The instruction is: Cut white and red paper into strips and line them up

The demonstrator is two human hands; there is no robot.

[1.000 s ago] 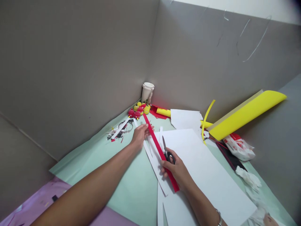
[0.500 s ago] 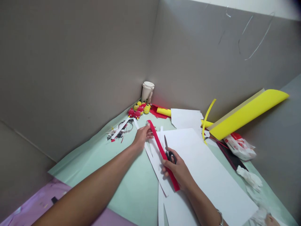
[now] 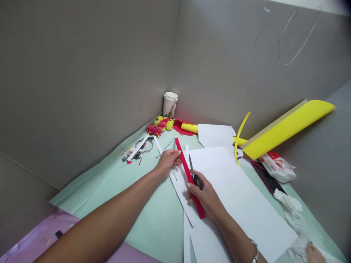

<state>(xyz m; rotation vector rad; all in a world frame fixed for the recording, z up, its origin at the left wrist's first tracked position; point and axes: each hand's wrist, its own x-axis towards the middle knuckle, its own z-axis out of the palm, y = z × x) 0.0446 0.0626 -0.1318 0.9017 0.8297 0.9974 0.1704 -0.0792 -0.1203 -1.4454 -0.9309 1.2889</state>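
A long red paper strip (image 3: 186, 168) slants between my two hands above the white sheets. My left hand (image 3: 167, 161) is closed on its upper part, pinching it between thumb and fingers, with the top end sticking out beyond. My right hand (image 3: 206, 194) grips the strip's lower part with the thumb and also holds black-handled scissors (image 3: 196, 180), blades pointing away from me. A large white paper sheet (image 3: 236, 197) lies under the right hand. Narrow white paper strips (image 3: 179, 193) lie along its left side. The right fingers are partly hidden behind the strip.
At the back corner stand a white lidded cup (image 3: 170, 104) and several small red and yellow ornaments (image 3: 158, 126). Scraps and wire (image 3: 139, 149) lie at left. On the right are a rolled yellow sheet (image 3: 287, 128), a tissue pack (image 3: 276, 167) and crumpled tissue (image 3: 289, 202). Grey walls enclose the table.
My left hand has slid a little down the red strip, so more of its top end shows. A pale thin stick behind that hand has come into view. The camera view has shifted slightly.
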